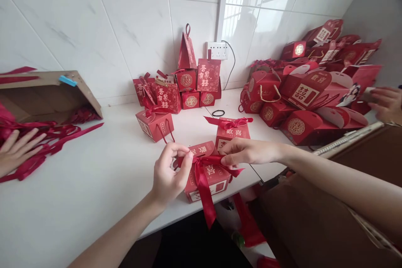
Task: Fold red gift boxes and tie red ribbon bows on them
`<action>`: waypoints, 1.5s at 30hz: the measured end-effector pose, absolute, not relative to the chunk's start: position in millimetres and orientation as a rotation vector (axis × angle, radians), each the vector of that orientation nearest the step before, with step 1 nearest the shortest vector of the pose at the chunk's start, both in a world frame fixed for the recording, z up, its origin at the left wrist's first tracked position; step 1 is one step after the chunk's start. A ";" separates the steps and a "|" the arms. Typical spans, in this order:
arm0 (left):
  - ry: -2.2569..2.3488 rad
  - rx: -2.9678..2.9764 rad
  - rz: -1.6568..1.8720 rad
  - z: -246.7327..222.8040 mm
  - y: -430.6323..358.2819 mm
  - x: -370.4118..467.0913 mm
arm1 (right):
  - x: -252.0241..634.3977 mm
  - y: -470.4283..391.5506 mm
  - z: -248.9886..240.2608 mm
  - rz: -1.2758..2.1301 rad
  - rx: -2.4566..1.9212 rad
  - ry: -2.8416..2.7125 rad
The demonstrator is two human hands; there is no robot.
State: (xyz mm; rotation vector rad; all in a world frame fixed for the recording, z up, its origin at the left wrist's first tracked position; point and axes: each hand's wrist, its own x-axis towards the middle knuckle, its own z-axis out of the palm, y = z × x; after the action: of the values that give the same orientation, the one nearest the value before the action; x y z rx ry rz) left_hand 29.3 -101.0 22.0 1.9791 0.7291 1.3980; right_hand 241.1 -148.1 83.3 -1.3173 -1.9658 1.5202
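A red gift box [209,176] with gold and white print stands at the table's front edge. A red satin ribbon [204,186] is looped across its top, and one tail hangs over the edge. My left hand [172,171] pinches the ribbon at the box's upper left, with thumb and forefinger together. From the right, my right hand [240,153] grips the ribbon's other side between thumb and fingers. Just behind stands another red box [232,130] with a ribbon bow.
Several red boxes [166,98] are stacked by the wall, more [301,90] piled at right. A cardboard box [84,92] with ribbons lies left. Other people's hands reach in at the left [19,153] and right [387,102] edges. A black ring [218,113] lies mid-table.
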 end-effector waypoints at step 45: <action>0.602 2.202 1.308 18.3 -92.9 29.1 | 241.7 -143.9 75.7 1.303 -1.382 -1.941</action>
State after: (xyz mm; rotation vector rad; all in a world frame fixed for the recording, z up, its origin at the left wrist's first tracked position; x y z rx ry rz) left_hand 29.1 -92.9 18.3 2.2025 0.6018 1.3083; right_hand 241.7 -143.9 75.7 -1.3820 -1.9407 1.3035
